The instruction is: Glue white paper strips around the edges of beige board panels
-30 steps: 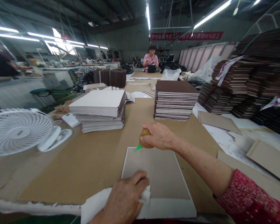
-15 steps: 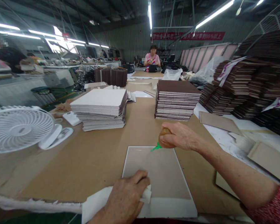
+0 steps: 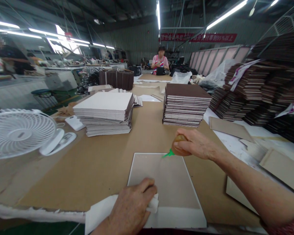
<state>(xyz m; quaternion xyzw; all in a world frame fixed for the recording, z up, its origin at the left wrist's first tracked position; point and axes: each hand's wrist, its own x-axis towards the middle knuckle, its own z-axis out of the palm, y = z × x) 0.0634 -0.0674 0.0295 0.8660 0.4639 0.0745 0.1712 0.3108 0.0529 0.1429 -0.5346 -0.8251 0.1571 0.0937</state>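
A flat grey panel with pale edges (image 3: 171, 182) lies on the table before me, with a whiter band along its near side. My right hand (image 3: 192, 142) is wrapped round an amber squeeze bottle (image 3: 177, 147). The bottle's green nozzle points down and left, close to the panel's far edge. Over the panel's near left part rests my left hand (image 3: 134, 204), fingers curled round a folded white cloth or tissue (image 3: 154, 203). More of the white material shows to the left of the wrist.
Beyond the panel stand a stack of white boards (image 3: 105, 107) on the left and a stack of dark brown boards (image 3: 186, 104) on the right. A white fan (image 3: 21, 133) is at far left. Loose panels (image 3: 283, 169) lie at right. A co-worker (image 3: 159, 62) sits at the far end.
My right hand has moved a little to the right with the squeeze bottle, along the panel's far edge. My left hand stays in place on the panel.
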